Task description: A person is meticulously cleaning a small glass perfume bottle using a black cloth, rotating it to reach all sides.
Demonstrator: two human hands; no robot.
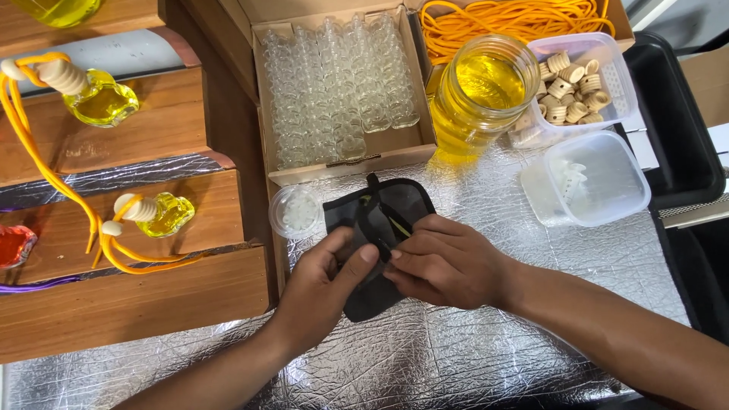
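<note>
A black mesh pouch (377, 209) lies on the silver foil-covered table (471, 357), and both hands hold it. My left hand (323, 285) pinches the pouch's near edge with thumb and fingers. My right hand (448, 262) grips the same edge from the right, fingers tucked at the opening. Something yellow shows faintly inside the pouch. A small round clear lid (295, 212) sits just left of the pouch.
A cardboard box of empty small glass bottles (338, 87) stands behind. A jar of yellow liquid (482, 87), a tub of wooden caps (577, 80), a clear tub of white stoppers (588, 178) and orange cord (493, 19) are at the right. Filled bottles (99, 99) with orange cords rest on wooden steps (137, 296) at the left.
</note>
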